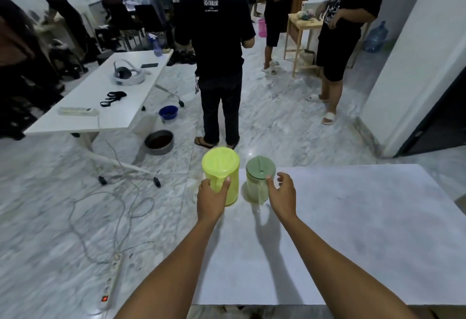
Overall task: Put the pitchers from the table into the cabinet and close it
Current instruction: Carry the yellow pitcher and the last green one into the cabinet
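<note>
Left hand (211, 196): fingers wrapped the yellow pitcher (222, 174) at the desk (353, 217) far-left corner, for lifting.
Right hand (282, 192): fingers spread, unclosed beside the green pitcher (258, 180).

Head view, forward-down, close over table (353, 217).

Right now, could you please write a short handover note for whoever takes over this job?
Left hand: fingers around the yellow pitcher, seemingly gripping it.
Right hand: open, beside the green pitcher, not yet gripping.
Both pitchers stand upright, lids on, at the far left corner of the table.
Done: nothing stored yet.
Left: carry both to the cabinet, which is not in view, then close it.
</note>
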